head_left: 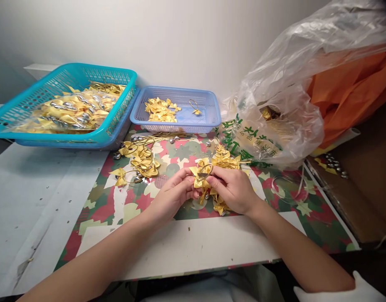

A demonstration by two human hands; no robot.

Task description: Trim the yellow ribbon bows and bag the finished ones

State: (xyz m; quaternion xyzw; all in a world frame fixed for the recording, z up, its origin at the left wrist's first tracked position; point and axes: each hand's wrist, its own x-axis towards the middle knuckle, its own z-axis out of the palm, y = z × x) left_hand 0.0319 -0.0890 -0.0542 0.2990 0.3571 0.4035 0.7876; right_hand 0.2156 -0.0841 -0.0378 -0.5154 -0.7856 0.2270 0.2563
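My left hand (pixel 177 193) is closed on a yellow ribbon bow (pixel 199 179) above the middle of the table. A gold elastic loop (pixel 208 168) joined to that bow is pinched in my right hand (pixel 235 188). Behind and under my right hand lies a pile of yellow bows (pixel 226 159), some with silver bells. Another group of bows with gold loops (pixel 142 161) rests to the left of my hands. Several loose gold cords (pixel 163 137) and silver bells (pixel 172 140) lie beyond it. My fingers partly hide the held bow.
A teal basket (pixel 131 98) with bagged bows and bells stands at back left. Beside it, a blue basket (pixel 176 126) holds more bows. A clear plastic bag (pixel 275 126) bulges at the right, next to orange material (pixel 350 88) and a cardboard box (pixel 363 201). Camouflage-patterned covering (pixel 139 199) lies underneath.
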